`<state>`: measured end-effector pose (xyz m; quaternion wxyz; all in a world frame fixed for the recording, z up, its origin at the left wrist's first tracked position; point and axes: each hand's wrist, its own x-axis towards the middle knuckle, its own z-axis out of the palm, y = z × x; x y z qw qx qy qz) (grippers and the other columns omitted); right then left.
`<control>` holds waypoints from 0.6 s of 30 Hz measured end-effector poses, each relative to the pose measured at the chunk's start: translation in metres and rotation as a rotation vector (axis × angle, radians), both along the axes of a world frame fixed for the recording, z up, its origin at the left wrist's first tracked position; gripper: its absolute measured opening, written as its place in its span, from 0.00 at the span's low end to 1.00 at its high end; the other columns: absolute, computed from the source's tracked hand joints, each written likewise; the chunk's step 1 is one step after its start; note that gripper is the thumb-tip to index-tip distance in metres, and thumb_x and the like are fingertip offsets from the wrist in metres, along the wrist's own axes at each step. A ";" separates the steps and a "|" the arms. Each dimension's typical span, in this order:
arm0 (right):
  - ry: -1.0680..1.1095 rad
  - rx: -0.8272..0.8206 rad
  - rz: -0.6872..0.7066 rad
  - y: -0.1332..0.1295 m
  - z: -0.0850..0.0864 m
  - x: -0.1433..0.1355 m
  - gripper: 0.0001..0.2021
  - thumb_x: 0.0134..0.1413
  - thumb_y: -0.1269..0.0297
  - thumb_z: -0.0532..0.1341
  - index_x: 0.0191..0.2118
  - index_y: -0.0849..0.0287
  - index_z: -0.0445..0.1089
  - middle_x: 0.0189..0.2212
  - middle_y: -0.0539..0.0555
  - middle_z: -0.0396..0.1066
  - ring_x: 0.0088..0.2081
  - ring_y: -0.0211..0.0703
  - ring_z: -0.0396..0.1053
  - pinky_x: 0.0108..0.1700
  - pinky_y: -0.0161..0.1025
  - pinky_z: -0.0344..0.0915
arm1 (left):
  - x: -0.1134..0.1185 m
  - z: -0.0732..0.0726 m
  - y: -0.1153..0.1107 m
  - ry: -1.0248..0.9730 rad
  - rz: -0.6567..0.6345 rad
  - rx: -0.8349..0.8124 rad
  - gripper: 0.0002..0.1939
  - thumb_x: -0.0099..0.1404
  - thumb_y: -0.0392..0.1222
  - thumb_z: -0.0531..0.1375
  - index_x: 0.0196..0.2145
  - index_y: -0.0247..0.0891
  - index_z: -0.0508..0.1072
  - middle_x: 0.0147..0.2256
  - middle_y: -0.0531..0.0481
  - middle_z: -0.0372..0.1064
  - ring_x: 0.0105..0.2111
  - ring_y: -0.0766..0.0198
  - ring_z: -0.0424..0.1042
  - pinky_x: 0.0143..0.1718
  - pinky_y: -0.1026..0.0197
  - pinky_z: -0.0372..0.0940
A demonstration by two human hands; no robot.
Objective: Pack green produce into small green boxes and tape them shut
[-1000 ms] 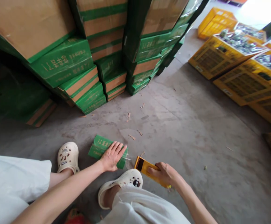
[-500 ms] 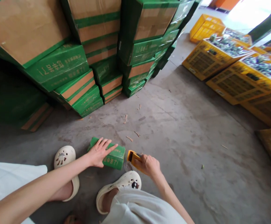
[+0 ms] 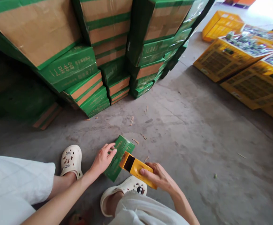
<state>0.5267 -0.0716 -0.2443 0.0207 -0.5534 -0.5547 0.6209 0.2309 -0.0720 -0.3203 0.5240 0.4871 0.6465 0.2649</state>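
Note:
A small green carton (image 3: 121, 149) with pale lettering stands on the grey floor between my feet, now at a slant. My left hand (image 3: 105, 156) is at its left side, fingers slightly curled and apart, with nothing gripped; whether the fingertips touch the carton is unclear. Wrapped in my right hand (image 3: 154, 175) is a yellow tool (image 3: 138, 170) with a dark opening near its front end. That front end overlaps the carton's right side in the view, and contact between them cannot be made out.
Stacked green and brown cartons (image 3: 113, 81) rise at the upper left. Yellow crates (image 3: 221, 61) filled with small wrapped items line the right. Thin brown scraps (image 3: 135, 141) lie on the floor (image 3: 185, 131). My white clogs (image 3: 71, 159) flank the carton.
The carton has turned from lying crosswise to a slant. My left hand has lifted from its top toward its left side. The yellow tool has swung round and moved over the carton's right side.

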 end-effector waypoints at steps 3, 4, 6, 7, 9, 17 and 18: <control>0.040 -0.007 0.047 -0.002 -0.006 -0.010 0.35 0.54 0.25 0.59 0.32 0.59 0.67 0.24 0.47 0.61 0.26 0.36 0.56 0.25 0.34 0.48 | -0.008 0.007 -0.002 -0.466 0.087 -0.484 0.32 0.62 0.69 0.65 0.47 0.37 0.79 0.45 0.40 0.78 0.41 0.55 0.78 0.44 0.54 0.72; 0.051 -0.011 0.056 -0.004 -0.008 -0.012 0.35 0.55 0.25 0.59 0.33 0.59 0.67 0.24 0.47 0.61 0.26 0.36 0.57 0.25 0.34 0.48 | -0.008 0.008 -0.003 -0.581 0.106 -0.603 0.32 0.58 0.69 0.69 0.45 0.37 0.79 0.43 0.41 0.79 0.40 0.57 0.78 0.42 0.55 0.72; 0.056 -0.029 0.067 -0.006 -0.009 -0.013 0.35 0.55 0.24 0.59 0.34 0.59 0.68 0.25 0.48 0.63 0.26 0.36 0.58 0.26 0.34 0.51 | -0.009 0.007 -0.007 -0.718 0.114 -0.715 0.31 0.51 0.63 0.75 0.43 0.37 0.80 0.40 0.45 0.79 0.36 0.60 0.78 0.39 0.58 0.71; 0.051 -0.040 0.070 -0.007 -0.009 -0.013 0.36 0.55 0.24 0.58 0.35 0.59 0.69 0.25 0.49 0.65 0.27 0.37 0.60 0.27 0.34 0.52 | -0.008 0.006 -0.009 -0.739 0.109 -0.725 0.30 0.49 0.60 0.77 0.42 0.38 0.80 0.38 0.47 0.79 0.34 0.61 0.77 0.38 0.58 0.71; 0.021 -0.055 0.085 -0.008 -0.007 -0.015 0.36 0.54 0.23 0.57 0.35 0.58 0.69 0.26 0.50 0.66 0.28 0.39 0.61 0.27 0.34 0.55 | -0.007 0.003 -0.010 -0.716 0.096 -0.699 0.29 0.45 0.56 0.79 0.40 0.38 0.80 0.35 0.49 0.79 0.33 0.61 0.77 0.36 0.59 0.70; -0.068 -0.002 0.082 -0.004 0.005 -0.027 0.32 0.57 0.26 0.56 0.31 0.56 0.66 0.24 0.49 0.63 0.27 0.39 0.57 0.28 0.36 0.53 | -0.007 -0.004 0.014 -0.390 0.069 -0.296 0.23 0.51 0.58 0.73 0.36 0.36 0.83 0.33 0.46 0.81 0.34 0.59 0.77 0.37 0.59 0.69; -0.075 -0.004 0.073 -0.006 0.007 -0.021 0.31 0.57 0.27 0.56 0.31 0.56 0.67 0.24 0.49 0.63 0.27 0.39 0.57 0.27 0.36 0.52 | -0.016 -0.006 0.022 -0.360 0.074 -0.254 0.22 0.52 0.57 0.73 0.36 0.36 0.83 0.32 0.47 0.80 0.32 0.60 0.76 0.36 0.59 0.69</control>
